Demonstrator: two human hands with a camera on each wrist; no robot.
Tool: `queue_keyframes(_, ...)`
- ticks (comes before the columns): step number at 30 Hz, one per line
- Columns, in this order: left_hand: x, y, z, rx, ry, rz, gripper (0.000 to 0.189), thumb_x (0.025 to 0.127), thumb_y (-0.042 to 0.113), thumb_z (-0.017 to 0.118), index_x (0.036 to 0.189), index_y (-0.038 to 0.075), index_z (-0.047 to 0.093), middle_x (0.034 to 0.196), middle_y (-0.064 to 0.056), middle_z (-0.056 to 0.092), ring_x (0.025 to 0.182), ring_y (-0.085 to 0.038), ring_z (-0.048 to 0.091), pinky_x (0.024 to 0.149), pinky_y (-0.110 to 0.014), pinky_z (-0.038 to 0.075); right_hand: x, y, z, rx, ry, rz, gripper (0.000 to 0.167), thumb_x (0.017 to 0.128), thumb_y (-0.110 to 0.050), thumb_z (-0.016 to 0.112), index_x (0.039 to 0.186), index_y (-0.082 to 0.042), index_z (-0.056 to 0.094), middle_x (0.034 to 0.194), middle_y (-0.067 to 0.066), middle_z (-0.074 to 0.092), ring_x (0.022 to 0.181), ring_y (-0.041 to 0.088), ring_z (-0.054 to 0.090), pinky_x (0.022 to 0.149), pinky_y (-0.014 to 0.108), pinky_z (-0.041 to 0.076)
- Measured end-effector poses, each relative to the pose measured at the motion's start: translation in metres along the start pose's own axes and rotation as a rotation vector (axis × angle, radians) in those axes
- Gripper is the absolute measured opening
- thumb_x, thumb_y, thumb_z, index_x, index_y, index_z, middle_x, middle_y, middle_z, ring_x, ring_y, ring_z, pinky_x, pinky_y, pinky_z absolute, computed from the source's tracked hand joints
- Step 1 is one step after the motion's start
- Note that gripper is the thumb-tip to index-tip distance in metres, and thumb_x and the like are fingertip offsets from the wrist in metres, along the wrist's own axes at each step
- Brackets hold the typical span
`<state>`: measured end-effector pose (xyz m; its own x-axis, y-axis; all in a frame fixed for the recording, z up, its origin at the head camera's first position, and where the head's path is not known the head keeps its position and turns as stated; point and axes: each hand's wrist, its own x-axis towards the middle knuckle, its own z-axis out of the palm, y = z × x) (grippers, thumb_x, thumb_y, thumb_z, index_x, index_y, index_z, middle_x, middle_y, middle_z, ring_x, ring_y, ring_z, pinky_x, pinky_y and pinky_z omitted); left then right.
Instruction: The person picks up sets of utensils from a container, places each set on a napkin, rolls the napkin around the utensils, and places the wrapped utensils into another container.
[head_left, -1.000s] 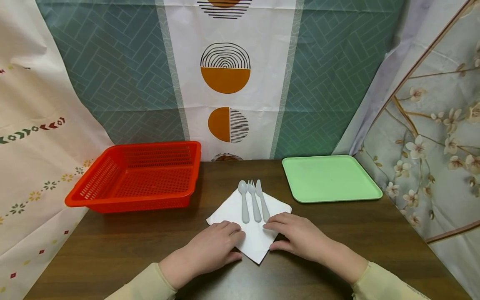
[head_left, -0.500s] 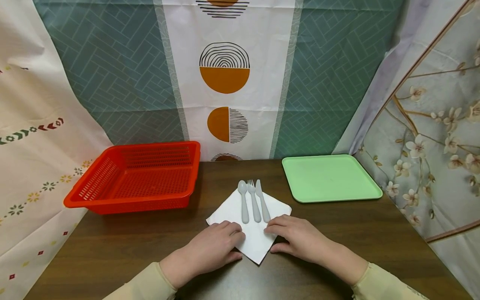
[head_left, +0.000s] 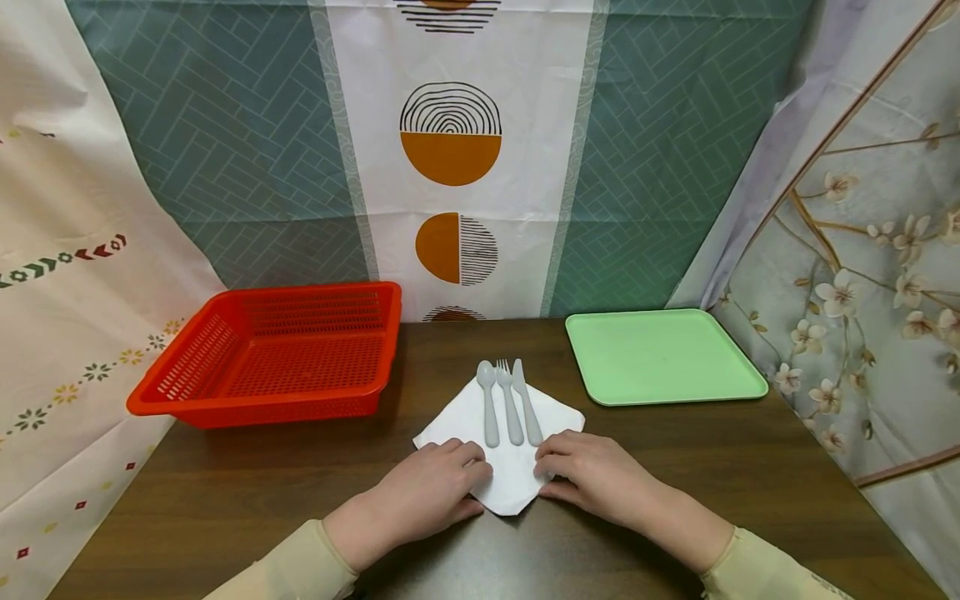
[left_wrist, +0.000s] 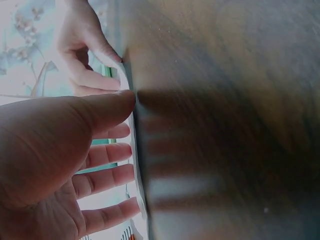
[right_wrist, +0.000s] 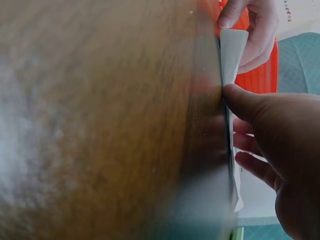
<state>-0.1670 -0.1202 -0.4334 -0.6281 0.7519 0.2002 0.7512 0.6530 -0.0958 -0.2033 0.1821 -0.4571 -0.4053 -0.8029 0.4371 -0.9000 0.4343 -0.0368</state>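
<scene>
A white napkin lies diagonally on the table, its near corner curled up between the hands. My left hand rests fingertips on the napkin's left side, fingers spread and nearly straight, the thumb at its edge. My right hand holds the right near edge, bent fingers on top and thumb at the rim; part of this grip is hidden. Beyond my fingers, a grey spoon, fork and knife lie side by side on the napkin, handles toward me.
A red perforated basket stands at the back left of the brown wooden table. At the back right lies a flat light green tray. Patterned cloths hang behind and at both sides.
The napkin's near corner has come up and drawn back from its flat point. My right thumb has moved slightly inward at the edge; the left hand stays nearly still.
</scene>
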Motion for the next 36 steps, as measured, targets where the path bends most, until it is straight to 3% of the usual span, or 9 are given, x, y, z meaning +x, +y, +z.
queue_keyframes(10,0.0016,-0.0001,-0.0032,-0.017,-0.016,-0.019,0.036,0.088,0.043,0.093,0.108,0.020,0.074,0.115,0.005,0.070,0.103,-0.018,0.067,0.075,-0.034,0.055,0.0012,-0.0007,0.0005,0.035,0.011,-0.039,0.021,0.089,-0.014,0.093,0.098,-0.023,0.077,0.114,-0.009,0.072,0.102,0.008,0.069,0.085,0.027,0.058)
queue_keyframes(19,0.0048,-0.0002,-0.0046,-0.008,-0.036,-0.033,0.038,0.089,0.044,0.092,0.112,0.020,0.075,0.115,0.004,0.069,0.104,-0.018,0.067,0.076,-0.035,0.056,0.0023,0.0001,-0.0023,0.080,-0.032,-0.056,0.024,0.089,-0.031,0.095,0.099,-0.021,0.075,0.119,-0.010,0.070,0.107,0.007,0.067,0.087,0.028,0.058)
queue_keyframes(26,0.0057,-0.0013,-0.0055,-0.020,-0.047,-0.029,0.037,0.090,0.043,0.092,0.113,0.019,0.075,0.115,0.003,0.069,0.104,-0.018,0.067,0.077,-0.035,0.057,0.0049,0.0002,0.0005,0.086,-0.029,-0.111,0.018,0.092,-0.020,0.092,0.098,-0.023,0.076,0.116,-0.009,0.070,0.103,0.007,0.066,0.088,0.025,0.057)
queue_keyframes(30,0.0057,-0.0018,-0.0052,-0.031,-0.045,-0.027,0.037,0.090,0.042,0.092,0.112,0.019,0.075,0.115,0.003,0.069,0.103,-0.018,0.067,0.077,-0.035,0.056,0.0061,-0.0013,0.0009,0.107,-0.041,-0.086,0.018,0.093,-0.014,0.090,0.101,-0.022,0.075,0.116,-0.009,0.069,0.102,0.007,0.065,0.088,0.025,0.056)
queue_keyframes(36,0.0045,-0.0032,-0.0038,-0.046,-0.035,-0.024,0.039,0.088,0.045,0.093,0.111,0.020,0.075,0.115,0.004,0.069,0.103,-0.018,0.067,0.077,-0.035,0.056,0.0088,-0.0046,-0.0001,0.172,-0.054,0.017,0.005,0.109,-0.020,0.073,0.107,-0.023,0.069,0.105,-0.017,0.063,0.093,0.003,0.059,0.082,0.021,0.052)
